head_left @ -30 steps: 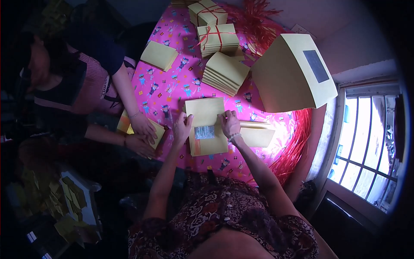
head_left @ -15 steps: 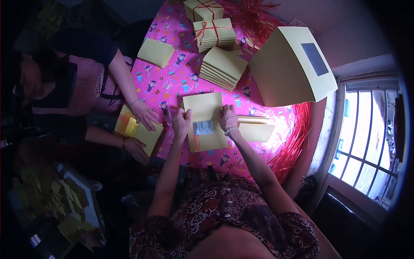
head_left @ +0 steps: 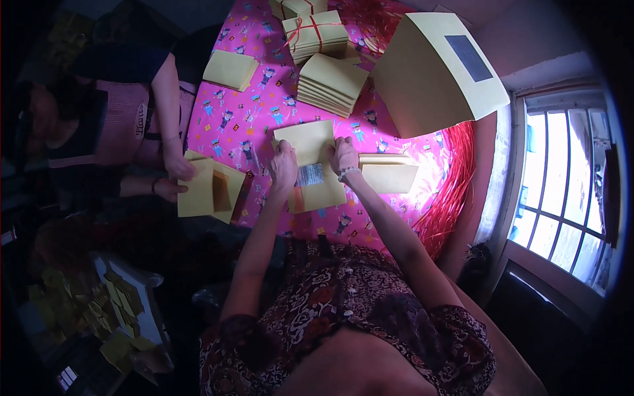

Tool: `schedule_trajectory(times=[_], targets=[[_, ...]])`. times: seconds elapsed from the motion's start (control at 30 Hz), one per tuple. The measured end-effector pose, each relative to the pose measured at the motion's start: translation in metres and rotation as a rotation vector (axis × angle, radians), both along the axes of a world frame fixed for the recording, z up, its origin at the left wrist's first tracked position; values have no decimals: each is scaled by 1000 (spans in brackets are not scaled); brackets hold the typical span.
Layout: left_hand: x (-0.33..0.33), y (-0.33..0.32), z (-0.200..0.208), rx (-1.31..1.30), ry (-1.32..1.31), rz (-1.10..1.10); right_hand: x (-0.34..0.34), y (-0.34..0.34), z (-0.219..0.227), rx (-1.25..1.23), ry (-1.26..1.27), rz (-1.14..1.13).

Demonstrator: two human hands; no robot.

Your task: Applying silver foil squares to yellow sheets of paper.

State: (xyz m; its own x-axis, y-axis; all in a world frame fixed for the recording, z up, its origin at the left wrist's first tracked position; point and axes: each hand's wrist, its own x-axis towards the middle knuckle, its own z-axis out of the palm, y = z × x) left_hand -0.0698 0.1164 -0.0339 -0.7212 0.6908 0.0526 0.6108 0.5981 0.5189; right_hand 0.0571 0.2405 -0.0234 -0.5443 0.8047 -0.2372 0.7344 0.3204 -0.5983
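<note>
A cream folded card (head_left: pixel 308 140) lies opened out before me on the pink patterned table cover. Its lower panel bears a silvery-grey rectangle (head_left: pixel 310 174) and an orange strip near the lower left corner. My left hand (head_left: pixel 283 165) is closed at the card's left edge, around the fold. At the right edge, level with it, my right hand (head_left: pixel 343 158) is closed too, a beaded bracelet on its wrist. Both thumbs and fingertips are partly hidden. Beside my right hand rest several other cream folded cards (head_left: pixel 388 175).
Stacks of cream cards tied with red ribbon (head_left: pixel 317 36), a loose stack (head_left: pixel 332 82) and a large cream box-like piece (head_left: pixel 429 79) stand farther back. Red strands (head_left: pixel 459 191) hang along the right edge. At left, a co-worker holds a cream card (head_left: pixel 201 191) with a brown-orange patch.
The view has shifted, so the table sits higher. My fingers have curled more over the card's sides at the fold. The co-worker's hands have moved from lying on their card to gripping its left side.
</note>
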Motion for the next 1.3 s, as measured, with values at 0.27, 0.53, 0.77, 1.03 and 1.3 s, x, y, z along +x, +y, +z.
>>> schedule_trajectory(times=[0.27, 0.53, 0.77, 1.03, 1.3], targets=[[20, -4, 12, -51, 104, -137, 0, 0, 4, -12, -47, 12], [27, 1, 22, -168, 62, -68, 4, -24, 30, 315, 77, 300], [31, -7, 11, -87, 166, -19, 9, -26, -2, 275, 99, 462], [20, -29, 2, 303, -110, -64, 11, -26, -6, 282, 131, 459], [22, -29, -3, 347, -70, -63, 8, -25, -3, 282, 126, 455]])
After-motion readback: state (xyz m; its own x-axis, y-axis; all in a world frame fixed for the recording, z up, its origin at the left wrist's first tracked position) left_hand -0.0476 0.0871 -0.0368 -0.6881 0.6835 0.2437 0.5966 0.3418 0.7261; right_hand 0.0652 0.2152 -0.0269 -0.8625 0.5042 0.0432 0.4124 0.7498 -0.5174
